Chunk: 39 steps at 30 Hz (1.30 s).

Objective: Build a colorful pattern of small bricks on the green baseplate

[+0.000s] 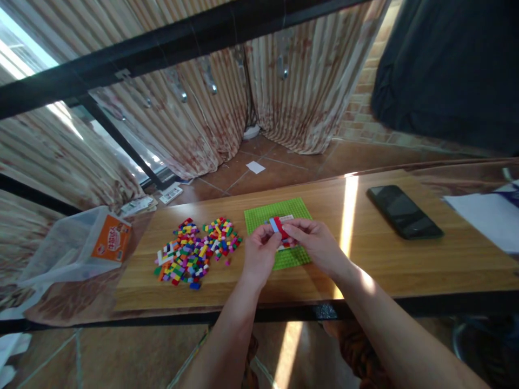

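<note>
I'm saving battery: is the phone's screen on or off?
Apparently off: the phone on the wooden table looks dark and glossy, with nothing lit.

Our left hand and right hand are bare, forearms too; below, we wear dark trousers with blotchy orange-brown patterning.

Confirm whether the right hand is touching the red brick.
Touching. The head view shows the right hand's thumb and fingertips closed against the red brick's side, with no gap visible between them.
</note>
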Motion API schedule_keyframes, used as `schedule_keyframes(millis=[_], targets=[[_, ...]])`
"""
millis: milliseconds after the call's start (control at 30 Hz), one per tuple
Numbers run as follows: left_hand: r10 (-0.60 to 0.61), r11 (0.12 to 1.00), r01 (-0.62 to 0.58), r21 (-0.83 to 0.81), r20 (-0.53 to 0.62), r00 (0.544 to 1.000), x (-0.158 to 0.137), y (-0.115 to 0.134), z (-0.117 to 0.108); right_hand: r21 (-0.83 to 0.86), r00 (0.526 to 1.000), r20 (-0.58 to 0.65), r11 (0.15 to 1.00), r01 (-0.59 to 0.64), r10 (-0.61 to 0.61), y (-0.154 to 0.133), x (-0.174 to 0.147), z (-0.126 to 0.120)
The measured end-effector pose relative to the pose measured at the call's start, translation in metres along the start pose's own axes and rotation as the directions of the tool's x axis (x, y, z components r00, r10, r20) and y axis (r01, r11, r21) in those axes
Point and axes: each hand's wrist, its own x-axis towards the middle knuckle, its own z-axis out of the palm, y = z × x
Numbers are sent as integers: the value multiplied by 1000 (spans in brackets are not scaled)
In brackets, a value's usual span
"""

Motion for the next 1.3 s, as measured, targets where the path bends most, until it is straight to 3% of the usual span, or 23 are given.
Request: schedule_keyframes(millis=[267,367,467,567,700,800,1100,1300], targets=[[-18,999,18,26,13,1000,-1,2,-5,-89,999,9,995,33,-32,1,-1,-4],[-2,1000,2,-1,-56,998,4,9,-18,-237,992,-67,967,93,-112,1,3,-16],[20,998,-33,-56,-206,978,10,15,-34,-558,955,-136,817,145,-262,-2,5,-30],[1,998,-19,-66,-267,964,13,17,-42,-743,943,-41,641,192,-330,-4,4,-37],[-20,1000,19,-7,-221,975,12,12,-39,-769,947,115,577,275,-299,0,-1,-33],[15,1000,-10,26,-198,980,11,9,-34,-793,948,162,535,290,-273,5,-2,-30],[-3,999,10,42,-164,986,8,5,-32,-837,949,178,467,285,-260,9,4,-31],[-13,998,20,51,-143,990,7,1,-29,-833,960,90,509,219,-266,10,5,-24]])
